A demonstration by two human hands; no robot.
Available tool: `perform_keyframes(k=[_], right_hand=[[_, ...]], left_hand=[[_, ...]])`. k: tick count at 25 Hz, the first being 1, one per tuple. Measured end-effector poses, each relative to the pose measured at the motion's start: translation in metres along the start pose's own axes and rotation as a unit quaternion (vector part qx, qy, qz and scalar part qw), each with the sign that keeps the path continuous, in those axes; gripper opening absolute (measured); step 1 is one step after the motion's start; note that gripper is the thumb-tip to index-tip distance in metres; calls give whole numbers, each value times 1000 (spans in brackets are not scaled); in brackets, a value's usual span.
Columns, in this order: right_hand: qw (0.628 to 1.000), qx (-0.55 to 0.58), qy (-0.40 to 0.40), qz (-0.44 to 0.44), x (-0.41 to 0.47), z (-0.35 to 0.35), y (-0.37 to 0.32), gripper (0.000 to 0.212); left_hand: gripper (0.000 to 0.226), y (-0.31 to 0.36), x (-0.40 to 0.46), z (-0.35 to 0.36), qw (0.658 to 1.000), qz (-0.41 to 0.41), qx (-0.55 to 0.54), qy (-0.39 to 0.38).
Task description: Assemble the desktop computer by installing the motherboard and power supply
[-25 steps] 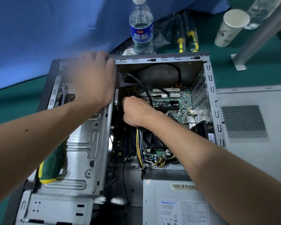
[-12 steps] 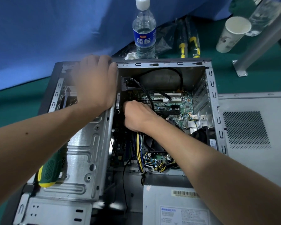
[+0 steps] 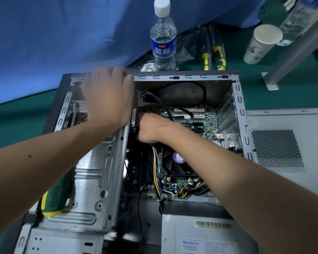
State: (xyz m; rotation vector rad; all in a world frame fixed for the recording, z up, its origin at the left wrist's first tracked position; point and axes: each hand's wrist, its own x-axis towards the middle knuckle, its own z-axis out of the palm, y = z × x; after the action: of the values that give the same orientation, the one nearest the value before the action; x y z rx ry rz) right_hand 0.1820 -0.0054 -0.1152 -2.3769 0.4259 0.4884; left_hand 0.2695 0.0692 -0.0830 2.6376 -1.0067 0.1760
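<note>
Case: the open grey steel desktop computer case [image 3: 236, 99] lies on its side on the green table surface [image 3: 292, 92], its opening facing up.
Motherboard: the green printed circuit motherboard [image 3: 196, 123] sits flat on the case floor, with a black round CPU cooler fan [image 3: 174, 165] on its near half.
Power supply: the grey metal power supply box [image 3: 196, 233] with a barcode label sits at the near end of the case; its yellow and black cable bundle [image 3: 155, 173] runs up across the motherboard to the right hand.
Left hand: the left hand [image 3: 106, 99] lies palm down, fingers extended and close together, on the far end of the silver stamped-metal drive cage [image 3: 92, 182], fingertips touching the case's far rim.
Right hand: the right hand [image 3: 151, 128] is inside the case beside the drive cage, knuckles up, fingers curled down out of sight; cannot tell what they grip.
Screwdriver: a green and yellow handled screwdriver [image 3: 55, 197] rests on the drive cage, partly under the left forearm.
Side panel: a grey perforated side panel [image 3: 283, 149] lies flat just right of the case.
Beyond the case: a clear plastic water bottle with a blue label [image 3: 163, 37] and a white paper cup [image 3: 261, 44] stand on the table.
</note>
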Motion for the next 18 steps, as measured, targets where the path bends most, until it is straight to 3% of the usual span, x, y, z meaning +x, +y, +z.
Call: perform_keyframes(k=[7,11,18], right_hand=[[1000,-5,4,4,1,5,-3,28],[1000,-2,16,5,-4,11,-3,9],[997,15,79,8,-14,12,0,27]], left_hand=[[38,0,0,-1,1000,-4,3,-2],[38,1,1,-1,1000,-4,1,-4],[38,1,0,-2,1000,-6,3,-10]])
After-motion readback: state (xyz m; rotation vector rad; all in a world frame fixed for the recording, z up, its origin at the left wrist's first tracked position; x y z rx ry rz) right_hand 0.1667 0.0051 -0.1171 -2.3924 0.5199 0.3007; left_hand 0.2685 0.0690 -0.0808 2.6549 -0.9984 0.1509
